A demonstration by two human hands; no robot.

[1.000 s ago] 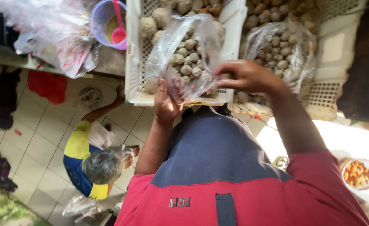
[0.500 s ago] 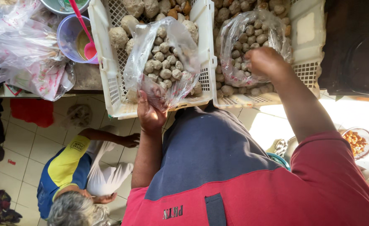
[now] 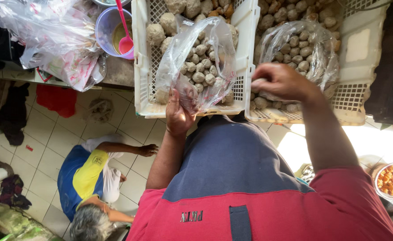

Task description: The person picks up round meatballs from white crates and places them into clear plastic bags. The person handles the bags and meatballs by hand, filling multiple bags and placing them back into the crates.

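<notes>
The left hand (image 3: 178,117) grips the lower edge of a clear plastic bag (image 3: 198,62), fingers curled tight on the gathered film, and the bag, part full of grey-brown balls (image 3: 201,71), lies against the near wall of the left white crate (image 3: 142,85). The right hand (image 3: 280,81) is over the right white crate (image 3: 359,96), fingers bunched around a few balls (how many I cannot tell), just beside a second clear bag (image 3: 303,49) of the same balls. Loose balls lie on the floor of both crates. To the left, on the desk (image 3: 116,73), stands a purple tub (image 3: 109,29) with a pink spoon (image 3: 124,35) in it, next to a heap of crumpled plastic bags (image 3: 45,35). Below, on the tiled floor (image 3: 49,143), another person (image 3: 87,178) in a blue and yellow shirt crouches, one arm stretched out.
</notes>
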